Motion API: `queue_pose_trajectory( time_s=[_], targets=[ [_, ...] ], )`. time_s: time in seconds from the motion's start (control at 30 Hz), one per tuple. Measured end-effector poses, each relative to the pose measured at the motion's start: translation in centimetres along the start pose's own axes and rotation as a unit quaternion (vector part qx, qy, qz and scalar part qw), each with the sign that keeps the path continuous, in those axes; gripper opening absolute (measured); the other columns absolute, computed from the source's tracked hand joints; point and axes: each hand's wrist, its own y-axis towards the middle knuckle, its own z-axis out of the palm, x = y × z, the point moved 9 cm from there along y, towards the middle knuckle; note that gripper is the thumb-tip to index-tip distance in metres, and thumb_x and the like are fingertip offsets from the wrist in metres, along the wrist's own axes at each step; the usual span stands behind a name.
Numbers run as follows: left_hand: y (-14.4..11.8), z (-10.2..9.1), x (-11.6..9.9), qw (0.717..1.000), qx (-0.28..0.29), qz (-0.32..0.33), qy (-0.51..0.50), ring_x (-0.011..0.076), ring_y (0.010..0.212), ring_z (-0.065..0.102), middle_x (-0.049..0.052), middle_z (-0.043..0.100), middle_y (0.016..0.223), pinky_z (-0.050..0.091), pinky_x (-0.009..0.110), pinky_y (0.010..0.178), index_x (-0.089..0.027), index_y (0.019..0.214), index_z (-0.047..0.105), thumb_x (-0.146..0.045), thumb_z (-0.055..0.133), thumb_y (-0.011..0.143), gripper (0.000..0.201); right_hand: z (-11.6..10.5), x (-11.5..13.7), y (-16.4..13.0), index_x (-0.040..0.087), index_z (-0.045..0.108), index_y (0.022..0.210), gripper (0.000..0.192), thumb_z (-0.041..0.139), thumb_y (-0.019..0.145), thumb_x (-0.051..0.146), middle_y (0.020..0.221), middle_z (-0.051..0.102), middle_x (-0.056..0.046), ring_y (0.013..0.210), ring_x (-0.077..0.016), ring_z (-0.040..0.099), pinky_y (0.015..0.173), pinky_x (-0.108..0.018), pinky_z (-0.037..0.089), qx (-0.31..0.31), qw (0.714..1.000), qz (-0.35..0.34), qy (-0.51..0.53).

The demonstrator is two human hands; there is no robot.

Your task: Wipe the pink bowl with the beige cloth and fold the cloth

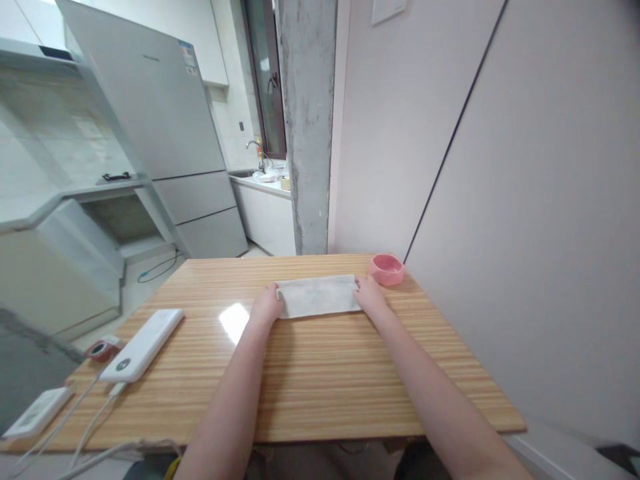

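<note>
A long, off-white folded cloth (pixel 317 297) stretches crosswise over the far half of the wooden table. My left hand (pixel 267 303) grips its left end, fingers closed round the edge. At the opposite end, my right hand (pixel 369 295) pinches the right edge, the fingertips partly hidden by the hand itself. Between the two hands the cloth looks flat and taut. Whether its underside rests on the tabletop or hovers just above it, I cannot tell. Just beyond my right hand stands a pink bowl (pixel 387 269).
The wood-grain table (pixel 330 387) meets a pale wall (pixel 500 233) on its right. A white power bank (pixel 143 345) with cables lies at the left, beside a reddish roll-like object (pixel 103 349) and a white power strip (pixel 39 412). A fridge (pixel 145 100) stands beyond.
</note>
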Motion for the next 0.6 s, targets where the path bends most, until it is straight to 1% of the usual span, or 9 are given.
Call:
queue_pose_trajectory(
  time_s=[0.07,0.13,0.2,0.27,0.33,0.37,0.47,0.53,0.6],
  targets=[
    [-0.3,-0.3,-1.6,0.997,-0.033,0.047,0.049,0.0298,0.113,0.055,0.018,0.059,0.115,0.039,0.037,0.096,-0.016,0.109,0.059,-0.014,0.053,0.074,0.036,-0.4,1.0,-0.2,0.014,0.059,0.119,0.040,0.048,0.081,0.016,0.123,0.056,-0.017,0.117,-0.0271,0.050,0.100,-0.036,0.036,-0.036,0.999,-0.035,-0.011],
    [-0.8,0.3,-3.8,0.991,-0.046,0.122,0.031,0.0275,0.121,0.050,0.017,0.055,0.126,0.035,0.037,0.102,-0.017,0.118,0.056,-0.019,0.050,0.080,0.038,-0.1,2.8,-0.6,0.013,0.051,0.129,0.044,0.045,0.087,0.024,0.134,0.050,-0.015,0.127,-0.0253,0.042,0.108,-0.036,0.029,-0.043,0.994,-0.103,0.000],
    [-1.4,2.0,-5.6,0.982,-0.010,0.189,-0.004,0.0254,0.128,0.044,0.015,0.051,0.135,0.029,0.038,0.108,-0.020,0.123,0.054,-0.025,0.051,0.084,0.040,1.3,4.6,-1.1,0.012,0.045,0.136,0.049,0.041,0.092,0.033,0.142,0.043,-0.014,0.135,-0.0241,0.033,0.113,-0.037,0.021,-0.005,0.986,-0.167,-0.002],
    [-1.8,4.2,-6.0,0.977,0.046,0.207,0.001,0.0264,0.135,0.035,0.012,0.045,0.142,0.022,0.043,0.111,-0.023,0.126,0.052,-0.032,0.053,0.085,0.043,3.1,5.2,-1.5,0.012,0.043,0.138,0.053,0.040,0.093,0.040,0.147,0.038,-0.014,0.139,-0.0265,0.027,0.115,-0.040,0.014,0.050,0.981,-0.184,-0.031],
    [-1.5,5.4,-5.1,0.981,0.070,0.173,0.049,0.0291,0.139,0.029,0.012,0.040,0.147,0.015,0.050,0.112,-0.025,0.128,0.051,-0.038,0.050,0.086,0.044,4.2,4.7,-1.6,0.012,0.041,0.140,0.056,0.039,0.093,0.043,0.150,0.033,-0.015,0.140,-0.0288,0.025,0.115,-0.043,0.013,0.081,0.983,-0.153,-0.057],
    [-1.2,5.4,-4.3,0.984,0.064,0.148,0.074,0.0307,0.140,0.027,0.013,0.037,0.148,0.013,0.054,0.111,-0.024,0.129,0.050,-0.040,0.046,0.088,0.044,4.3,4.3,-1.6,0.012,0.039,0.141,0.058,0.039,0.093,0.044,0.151,0.031,-0.016,0.141,-0.0292,0.023,0.114,-0.043,0.013,0.086,0.985,-0.133,-0.065],
    [-0.2,3.3,-1.7,0.990,0.004,0.062,0.130,0.0364,0.135,0.033,0.021,0.040,0.144,0.018,0.060,0.106,-0.018,0.127,0.051,-0.038,0.037,0.091,0.044,4.2,3.5,-1.6,0.010,0.035,0.143,0.061,0.038,0.093,0.046,0.152,0.026,-0.019,0.142,-0.0299,0.020,0.114,-0.044,0.015,0.082,0.989,-0.099,-0.074],
    [0.3,1.5,-0.3,0.988,-0.034,0.012,0.150,0.0384,0.125,0.044,0.025,0.050,0.133,0.028,0.058,0.101,-0.012,0.122,0.054,-0.035,0.038,0.089,0.043,4.0,3.3,-1.7,0.009,0.035,0.143,0.063,0.037,0.093,0.047,0.152,0.026,-0.020,0.142,-0.0310,0.020,0.113,-0.045,0.016,0.076,0.990,-0.085,-0.079],
    [0.5,0.3,0.9,0.988,-0.041,-0.034,0.144,0.0385,0.114,0.053,0.026,0.060,0.117,0.037,0.053,0.093,-0.010,0.111,0.059,-0.036,0.041,0.086,0.040,3.8,3.2,-1.9,0.006,0.035,0.142,0.063,0.037,0.093,0.046,0.151,0.026,-0.021,0.142,-0.0322,0.020,0.113,-0.044,0.017,0.068,0.992,-0.069,-0.086]
  ],
)
